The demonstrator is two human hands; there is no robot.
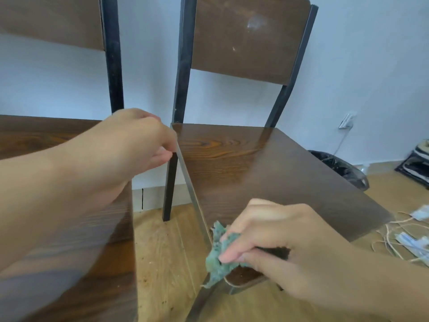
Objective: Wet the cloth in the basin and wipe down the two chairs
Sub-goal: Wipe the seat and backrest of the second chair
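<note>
Fingers of the right hand (285,242) are curled round the cloth (218,254), thumb and fingertips pinching it against the front left corner of the right chair's (267,173) seat. The cloth is a small teal-green rag, crumpled and ragged, with frayed points sticking up and one tail hanging over the seat's left edge. Much of it is hidden under the palm.

The left hand (137,145) grips the same seat's left edge near the back corner. Its fingers are curled at the rim and their tips are out of sight. Its forearm is smeared with motion blur and covers much of the left chair (34,133).

Both chairs have dark brown seats and backrests with a bold wood grain, set in black square-section metal frames. The right seat is glossy and mirrors the wall. Its backrest carries a pale smudge. The left chair is cut off by the frame's left side and top.

Below lies a light wood-look floor (162,252) with specks of dirt. Off the seat's right edge are a black bin bag (341,168), thin pale cords (394,240) and a wall socket (347,120), all too blurred for detail.
</note>
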